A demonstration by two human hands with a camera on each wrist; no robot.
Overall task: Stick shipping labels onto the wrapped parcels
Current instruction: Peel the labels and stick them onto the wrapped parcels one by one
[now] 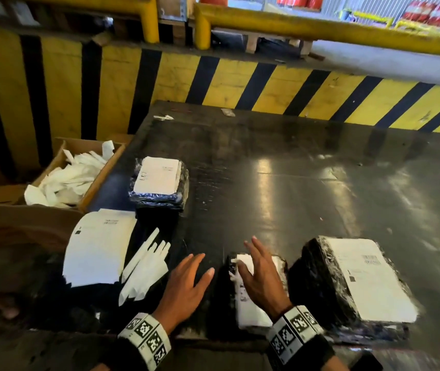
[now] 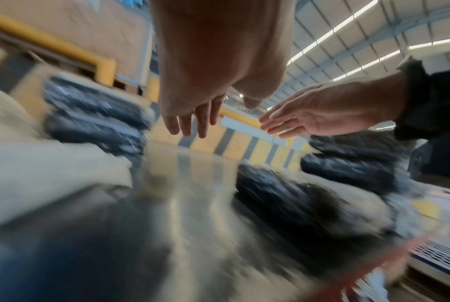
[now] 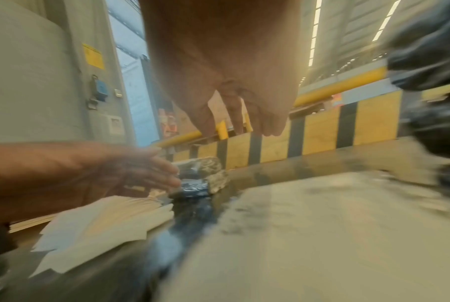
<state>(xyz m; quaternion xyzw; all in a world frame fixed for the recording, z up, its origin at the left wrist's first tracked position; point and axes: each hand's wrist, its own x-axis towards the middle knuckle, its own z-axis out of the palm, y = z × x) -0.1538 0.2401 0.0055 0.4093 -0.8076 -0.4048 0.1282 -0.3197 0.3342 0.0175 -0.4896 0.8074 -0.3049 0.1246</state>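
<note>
Three black wrapped parcels lie on the dark table [image 1: 293, 170], each with a white label on top. The near one [image 1: 251, 314] sits under my right hand [image 1: 259, 271], which hovers over its label with fingers spread and straight. My left hand [image 1: 186, 282] is just left of that parcel, flat and open above the table, holding nothing. A larger labelled parcel [image 1: 368, 279] lies to the right, another [image 1: 160, 180] at the table's left edge. A stack of unused label sheets [image 1: 98, 250] and peeled backing strips [image 1: 146, 271] lie left of my left hand.
A cardboard box [image 1: 61, 180] full of white backing scraps stands off the table's left side. A yellow-and-black striped barrier [image 1: 240, 84] with yellow rails runs behind the table. The wrist views are blurred by motion.
</note>
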